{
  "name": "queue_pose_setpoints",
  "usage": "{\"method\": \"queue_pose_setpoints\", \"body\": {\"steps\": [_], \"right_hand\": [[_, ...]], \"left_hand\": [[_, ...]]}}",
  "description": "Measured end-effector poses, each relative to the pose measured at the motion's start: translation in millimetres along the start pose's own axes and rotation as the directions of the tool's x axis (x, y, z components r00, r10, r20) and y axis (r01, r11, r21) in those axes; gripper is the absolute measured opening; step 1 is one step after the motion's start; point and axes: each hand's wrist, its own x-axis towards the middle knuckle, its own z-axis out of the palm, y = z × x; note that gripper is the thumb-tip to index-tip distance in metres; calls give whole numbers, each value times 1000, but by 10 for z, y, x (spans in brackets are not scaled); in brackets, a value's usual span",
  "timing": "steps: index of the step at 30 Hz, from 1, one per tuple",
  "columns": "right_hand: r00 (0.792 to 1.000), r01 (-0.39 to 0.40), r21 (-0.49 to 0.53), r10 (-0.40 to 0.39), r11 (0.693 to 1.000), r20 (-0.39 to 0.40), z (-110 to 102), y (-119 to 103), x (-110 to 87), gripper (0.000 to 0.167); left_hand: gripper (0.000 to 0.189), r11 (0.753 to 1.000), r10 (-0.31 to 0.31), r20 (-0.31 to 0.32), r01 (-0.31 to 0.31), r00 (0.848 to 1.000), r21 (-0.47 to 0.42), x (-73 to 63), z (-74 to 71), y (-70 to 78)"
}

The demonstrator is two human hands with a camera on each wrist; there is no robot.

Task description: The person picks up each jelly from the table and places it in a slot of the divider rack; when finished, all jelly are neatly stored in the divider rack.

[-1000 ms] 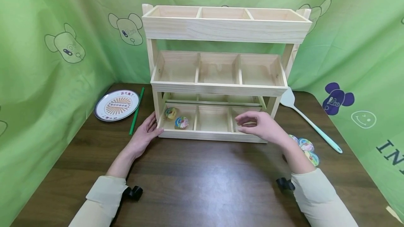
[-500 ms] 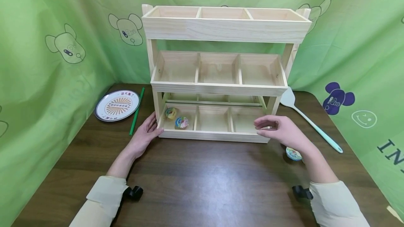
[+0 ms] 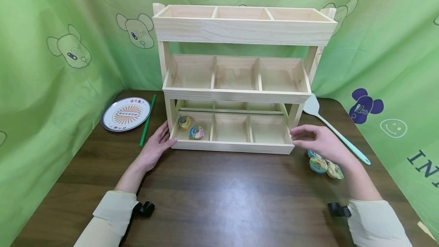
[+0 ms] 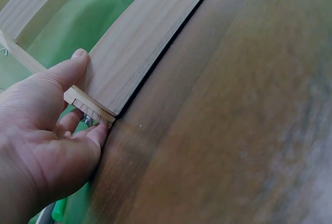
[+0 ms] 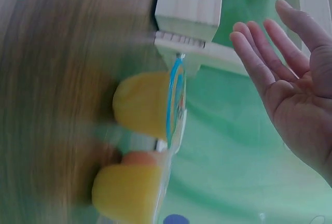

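A three-tier wooden rack (image 3: 236,95) stands on the table, each tier split into three compartments. At the left end of its bottom tier, my left hand (image 3: 156,148) holds the corner, thumb on the front board (image 4: 140,42) and fingers curled at the end. Inside the bottom left compartment lie two jelly cups, one yellow (image 3: 185,122) and one with a pink-and-blue lid (image 3: 196,132). My right hand (image 5: 298,84) holds nothing, its fingers loosely extended beside the tier's right end; contact is unclear. Below it, several jelly cups (image 3: 318,165) cluster on the table, partly hidden by the wrist.
To the rack's left are a round patterned plate (image 3: 127,114) and a green stick (image 3: 147,121). A spatula with a pale blue handle (image 3: 343,138) lies at the right. Green printed cloth (image 3: 85,7) surrounds the brown table (image 3: 219,201).
My right hand has moved right, from over the bottom right compartment to beside the rack's right end, above the loose jelly cups. My left hand stays at the left corner.
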Motion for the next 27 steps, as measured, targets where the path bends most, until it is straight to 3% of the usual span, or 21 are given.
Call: {"method": "queue_pose_setpoints", "body": {"steps": [7,14,19,27], "right_hand": [[998,-59,1,59,998,3,-126,156,-60,41],[997,-75,-141,76,987,5,-253,299,-107,44],[995,-98,-176,103,979,17,-321,403,-140,48],[986,-154,-148,162,977,41,-373,536,-175,51]], "left_hand": [[82,1000,-11,2,11,1000,11,-9,4,40],[81,1000,-20,0,20,1000,21,-14,8,59],[82,1000,-22,0,22,1000,17,-15,7,47],[82,1000,-19,4,19,1000,16,-25,10,39]]}}
